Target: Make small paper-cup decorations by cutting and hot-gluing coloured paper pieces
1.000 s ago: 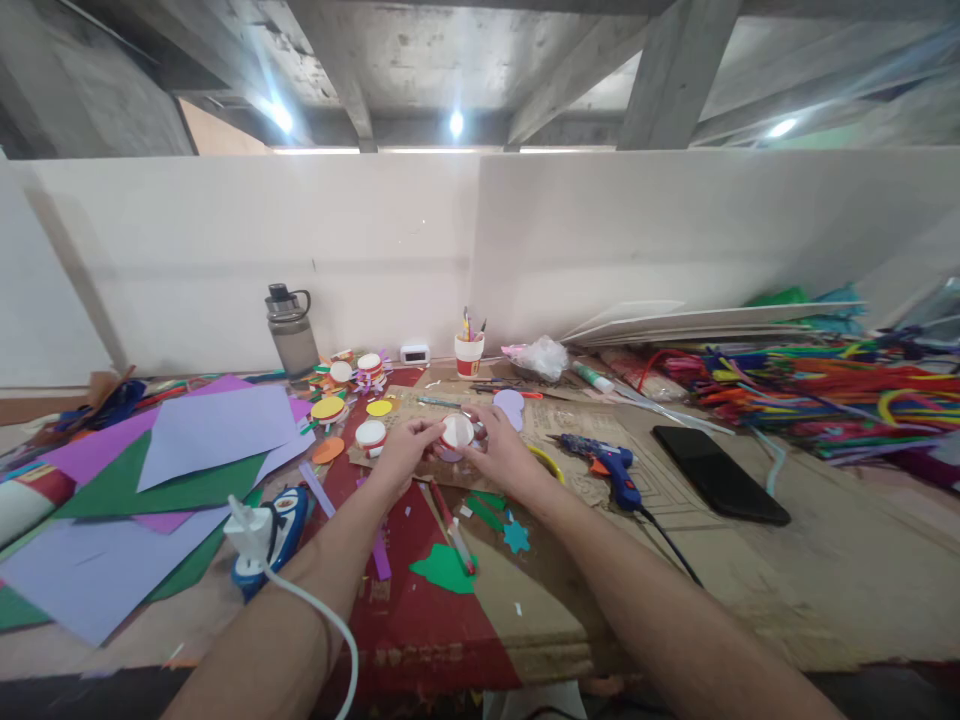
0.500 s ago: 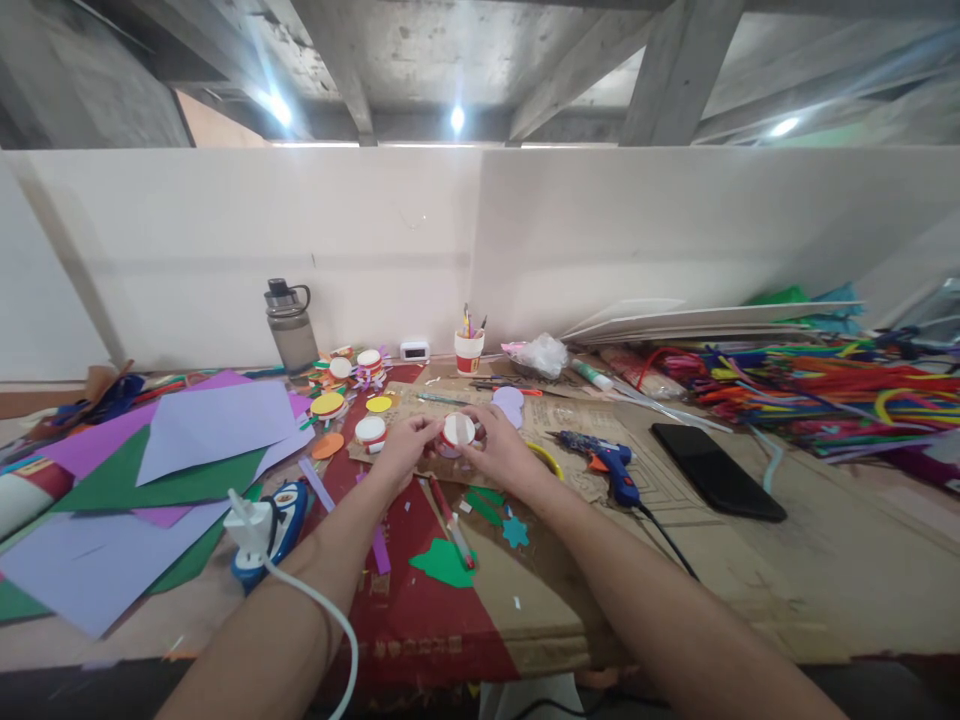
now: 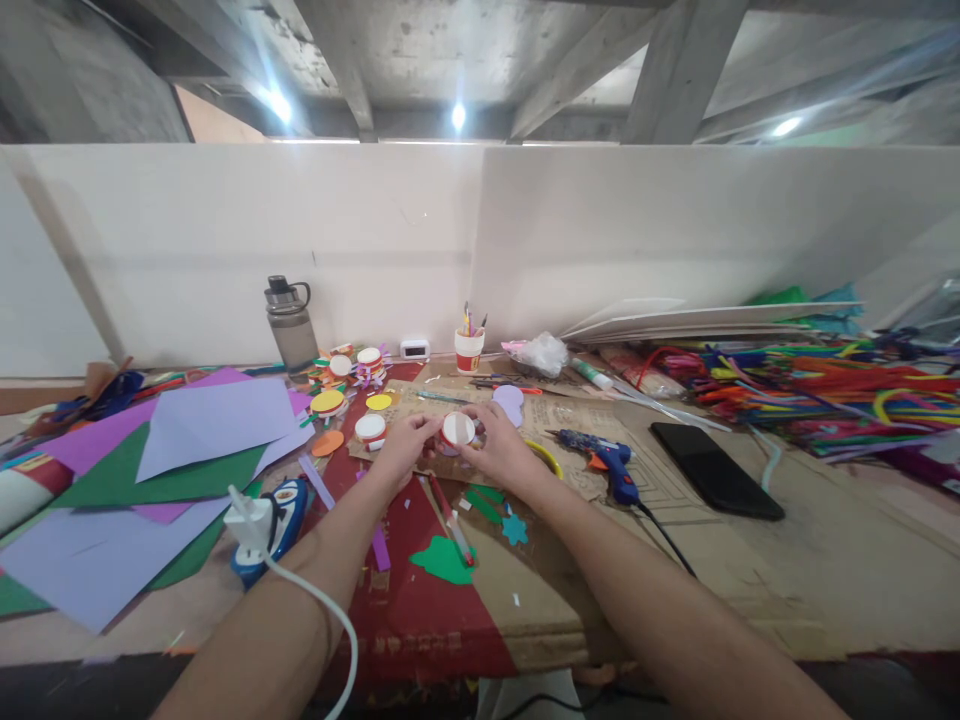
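Between both my hands is a small round drum-like piece (image 3: pixel 458 429) with a white top and a red-and-white side, held above the cardboard. My left hand (image 3: pixel 409 445) grips its left edge with the fingertips. On the opposite edge, the fingers of my right hand (image 3: pixel 491 440) are closed round it. A similar white-topped piece (image 3: pixel 370 429) stands just left of my left hand. Behind my right hand lie lilac paper circles (image 3: pixel 508 402). A yellow ring (image 3: pixel 553 458) is partly hidden by my right wrist. Below the hands are a red pen-like tool (image 3: pixel 457 530) and green paper scraps (image 3: pixel 441 560).
A blue glue gun (image 3: pixel 611 460) and a black phone (image 3: pixel 716 470) lie to the right. Coloured paper sheets (image 3: pixel 210 430) and a power strip (image 3: pixel 281 520) with a white plug occupy the left. A bottle (image 3: pixel 291 328), a pen cup (image 3: pixel 470 350) and pipe cleaners (image 3: pixel 832 385) stand or lie farther back.
Almost nothing differs. Both hands keep hold of the round piece in the same place; the whole view has shifted very slightly.
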A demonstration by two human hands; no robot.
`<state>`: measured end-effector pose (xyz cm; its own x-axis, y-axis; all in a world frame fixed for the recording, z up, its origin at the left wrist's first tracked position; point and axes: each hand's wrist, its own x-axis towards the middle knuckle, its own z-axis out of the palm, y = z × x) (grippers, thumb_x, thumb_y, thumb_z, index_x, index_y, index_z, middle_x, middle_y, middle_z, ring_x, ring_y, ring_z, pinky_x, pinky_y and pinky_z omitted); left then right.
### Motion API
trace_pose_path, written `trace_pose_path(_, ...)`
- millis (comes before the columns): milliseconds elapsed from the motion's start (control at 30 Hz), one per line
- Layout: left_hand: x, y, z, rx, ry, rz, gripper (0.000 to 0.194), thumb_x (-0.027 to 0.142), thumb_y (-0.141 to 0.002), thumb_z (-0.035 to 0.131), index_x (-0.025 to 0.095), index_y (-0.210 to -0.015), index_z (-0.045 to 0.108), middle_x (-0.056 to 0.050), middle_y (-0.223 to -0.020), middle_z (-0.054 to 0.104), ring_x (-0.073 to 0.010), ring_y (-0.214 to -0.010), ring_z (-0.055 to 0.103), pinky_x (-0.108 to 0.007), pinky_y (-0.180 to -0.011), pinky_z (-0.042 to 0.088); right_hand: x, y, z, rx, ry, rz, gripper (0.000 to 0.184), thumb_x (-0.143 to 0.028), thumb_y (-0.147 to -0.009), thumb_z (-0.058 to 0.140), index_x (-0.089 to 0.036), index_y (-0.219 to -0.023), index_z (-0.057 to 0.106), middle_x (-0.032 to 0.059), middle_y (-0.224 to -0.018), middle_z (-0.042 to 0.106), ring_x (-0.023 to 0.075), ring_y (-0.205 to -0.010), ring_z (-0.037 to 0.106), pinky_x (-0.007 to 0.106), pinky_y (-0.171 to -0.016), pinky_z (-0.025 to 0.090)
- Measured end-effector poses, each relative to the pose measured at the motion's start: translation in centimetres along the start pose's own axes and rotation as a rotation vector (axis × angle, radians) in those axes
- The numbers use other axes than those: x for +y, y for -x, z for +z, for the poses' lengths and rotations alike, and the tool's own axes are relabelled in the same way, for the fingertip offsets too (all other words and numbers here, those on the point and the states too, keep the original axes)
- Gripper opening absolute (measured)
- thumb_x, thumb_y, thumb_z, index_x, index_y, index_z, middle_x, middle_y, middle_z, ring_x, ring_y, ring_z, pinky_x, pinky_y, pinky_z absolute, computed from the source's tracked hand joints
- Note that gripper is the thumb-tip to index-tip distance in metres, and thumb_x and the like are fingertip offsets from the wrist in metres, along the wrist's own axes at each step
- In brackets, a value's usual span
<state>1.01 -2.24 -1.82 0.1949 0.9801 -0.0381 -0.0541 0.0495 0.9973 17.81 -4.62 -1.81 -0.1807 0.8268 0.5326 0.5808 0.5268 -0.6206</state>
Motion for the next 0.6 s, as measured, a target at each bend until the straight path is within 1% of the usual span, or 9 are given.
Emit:
trace_pose_path(100, -0.07, -0.06, -0.06, -0.001, 0.001, 0.005, 0.027, 0.04, -0.069, 0.067, 0.014, -0.072, 0.062, -0.001, -0.056, 0.06, -0.0093, -0.049, 0.051, -0.019, -0.045, 0.035, 0.13, -0.05, 0.05, 0.014, 0.005, -0.028, 0.037, -0.018, -0.067, 0.062, -0.02, -0.103, 0.056, 0.0067, -0.102, 0.053, 0.0221, -0.098, 0.051, 0.039, -0.086, 0.046)
trace_pose_path(233, -0.15, -0.07, -0.13, -0.013, -0.006, 0.035, 0.028, 0.04, -0.069, 0.068, 0.013, -0.068, 0.061, 0.0, -0.054, 0.058, -0.0088, -0.048, 0.05, -0.019, -0.044, 0.035, 0.29, -0.1, 0.22, 0.005, -0.005, -0.012, 0.036, -0.02, -0.067, 0.063, -0.02, -0.102, 0.054, 0.0057, -0.1, 0.052, 0.0207, -0.091, 0.052, 0.038, -0.081, 0.047)
trace_pose_path(367, -0.18, -0.07, -0.17, -0.003, -0.018, 0.056, 0.028, 0.04, -0.068, 0.067, 0.013, -0.066, 0.06, 0.001, -0.052, 0.056, -0.0084, -0.047, 0.048, -0.019, -0.044, 0.034, 0.31, -0.08, 0.42, 0.015, -0.038, -0.004, 0.037, -0.021, -0.066, 0.064, -0.019, -0.102, 0.054, 0.0059, -0.1, 0.051, 0.0199, -0.089, 0.052, 0.037, -0.078, 0.048)
trace_pose_path(500, -0.2, -0.08, -0.16, 0.027, -0.005, 0.005, 0.024, 0.037, -0.067, 0.067, 0.014, -0.068, 0.061, 0.001, -0.052, 0.057, -0.0081, -0.045, 0.047, -0.019, -0.042, 0.032, 0.39, -0.06, 0.58, 0.012, -0.062, 0.009, 0.036, -0.023, -0.067, 0.063, -0.02, -0.102, 0.053, 0.0051, -0.098, 0.051, 0.0191, -0.086, 0.053, 0.036, -0.076, 0.049)
trace_pose_path(600, -0.12, -0.03, -0.13, 0.032, 0.015, -0.022, 0.026, 0.038, -0.068, 0.067, 0.014, -0.068, 0.061, 0.0, -0.052, 0.057, -0.008, -0.045, 0.048, -0.018, -0.041, 0.031, 0.52, -0.09, 0.67, 0.01, -0.051, 0.008, 0.037, -0.022, -0.067, 0.063, -0.02, -0.102, 0.052, 0.0053, -0.1, 0.051, 0.0195, -0.089, 0.053, 0.037, -0.078, 0.049)
